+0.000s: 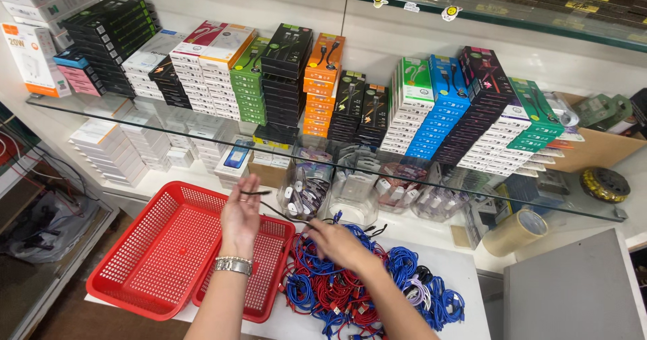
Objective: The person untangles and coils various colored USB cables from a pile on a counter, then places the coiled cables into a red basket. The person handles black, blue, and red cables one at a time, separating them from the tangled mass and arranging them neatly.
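Two red mesh baskets (162, 245) sat overlapped left of the tangled heap of red and blue cables (350, 286). Above the baskets, the left hand (240, 213) pinched one end of a black cable (269, 208), while the right hand (335, 240), fingers closed, gripped its other end over the heap. Keeping it taut probably avoided snagging. Beyond the baskets, clear jars (306, 190) and a tape roll (515, 232) crowded the shelf.
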